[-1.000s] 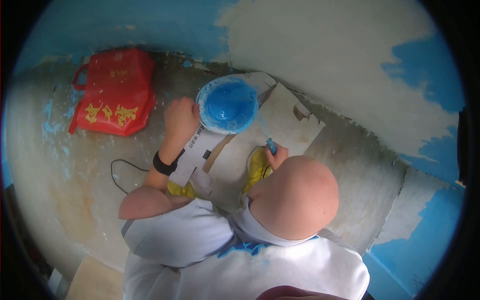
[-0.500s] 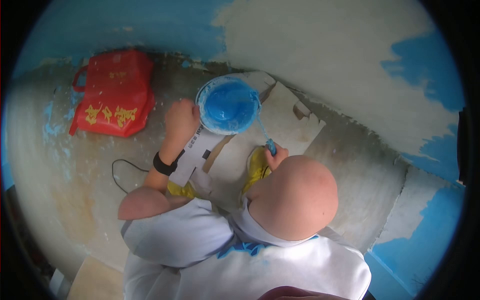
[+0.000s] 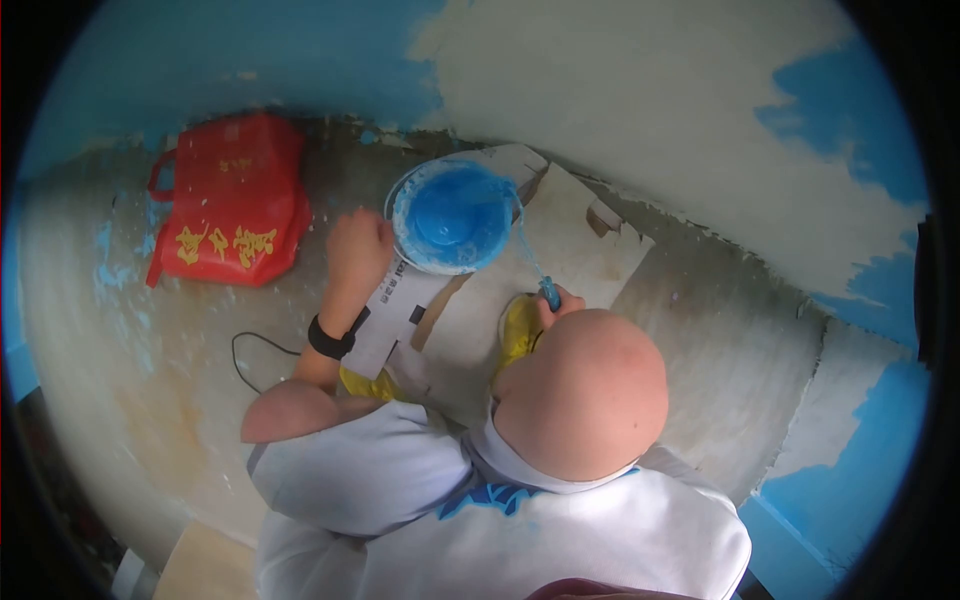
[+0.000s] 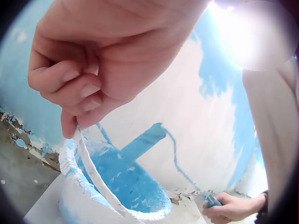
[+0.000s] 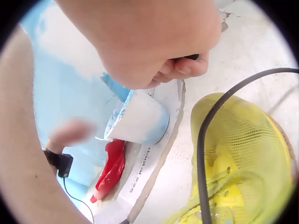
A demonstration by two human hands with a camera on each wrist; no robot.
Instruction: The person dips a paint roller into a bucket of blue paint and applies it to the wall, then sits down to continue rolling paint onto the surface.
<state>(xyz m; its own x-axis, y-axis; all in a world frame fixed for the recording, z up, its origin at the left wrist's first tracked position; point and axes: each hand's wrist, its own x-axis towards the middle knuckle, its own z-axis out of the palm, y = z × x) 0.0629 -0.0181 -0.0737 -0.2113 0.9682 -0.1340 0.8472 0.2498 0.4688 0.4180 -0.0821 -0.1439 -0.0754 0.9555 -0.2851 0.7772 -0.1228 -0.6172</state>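
Observation:
A white bucket (image 3: 452, 262) with blue paint inside stands on cardboard. My left hand (image 3: 358, 262) is at its left side; in the left wrist view the left hand (image 4: 103, 56) pinches the bucket's white carrying handle (image 4: 96, 175) between fingertips and thumb. The paint roller (image 4: 145, 140) lies tilted at the bucket's mouth, its blue-stained wire frame running out over the rim. My right hand (image 3: 562, 306), right of and below the bucket in the head view, grips the roller's blue handle (image 3: 550, 292). The right wrist view shows the right hand (image 5: 154, 42) with curled fingers.
A red bag (image 3: 235, 200) lies on the floor at the left. Cardboard sheets (image 3: 575, 240) lie under and beside the bucket, near yellow shoes (image 3: 518, 330). Walls (image 3: 640, 90) partly painted blue stand behind and at the right. A black cable (image 3: 236, 350) loops on the floor.
The roller has come into clearer view at the bucket's right rim since the earliest frame. My left hand is a little off the rim, with the carrying handle swung out leftward. The head view has shifted slightly.

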